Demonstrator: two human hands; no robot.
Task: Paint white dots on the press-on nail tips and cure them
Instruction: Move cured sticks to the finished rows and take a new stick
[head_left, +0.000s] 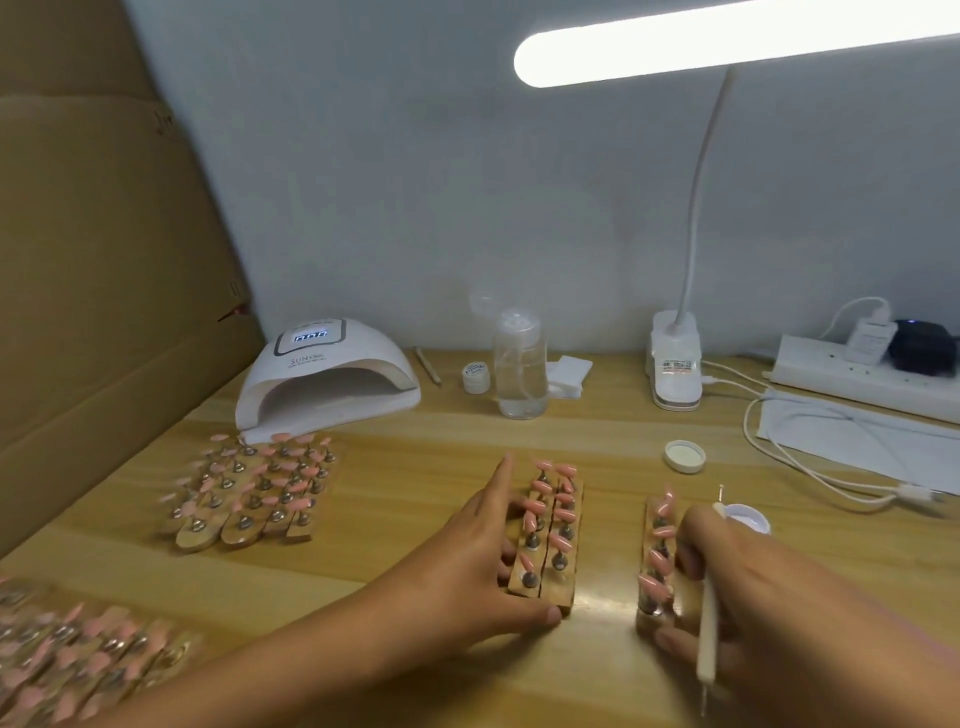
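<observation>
Two wooden holder strips (553, 540) with pink nail tips on metal stands lie side by side at the table's middle. My left hand (467, 566) grips them, thumb at their near end, fingers along their left side, forefinger pointing away. A third strip (655, 558) of pink tips lies to the right. My right hand (769, 597) touches it with thumb and fingertips while holding a white dotting tool (707, 623). An open pot of white gel (748, 519) sits just beyond that hand. The white curing lamp (327, 379) stands at the back left, its display lit.
More strips of pink tips lie before the lamp (249, 488) and at the near left corner (78, 660). A pot lid (684, 455), a clear pump bottle (521, 364), a small jar (476, 376), a clip lamp (675, 364), cables and a power strip (862, 374) fill the back right. Cardboard walls the left.
</observation>
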